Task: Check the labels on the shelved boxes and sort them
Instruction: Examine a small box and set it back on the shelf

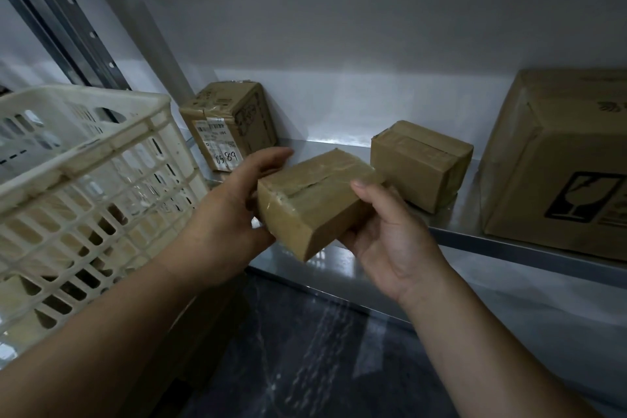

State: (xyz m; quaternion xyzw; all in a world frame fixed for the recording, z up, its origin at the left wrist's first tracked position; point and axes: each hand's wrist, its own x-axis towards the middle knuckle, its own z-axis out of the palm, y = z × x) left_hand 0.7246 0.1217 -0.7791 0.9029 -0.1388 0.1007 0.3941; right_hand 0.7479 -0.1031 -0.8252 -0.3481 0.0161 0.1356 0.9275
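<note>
A small taped cardboard box is held in the air just in front of the metal shelf. My left hand holds its left end, fingers reaching behind it. My right hand grips its right end from below, thumb on the top edge. No label shows on its visible faces. On the shelf stand a similar small box, a labelled box with "8589" handwritten on its white sticker, and a large carton with a fragile-glass symbol at the right.
A cream slatted plastic crate sits at the left, level with the shelf, with cardboard boxes visible through its slats. Grey shelf uprights rise behind it. A grey wall backs the shelf. Dark marbled floor lies below.
</note>
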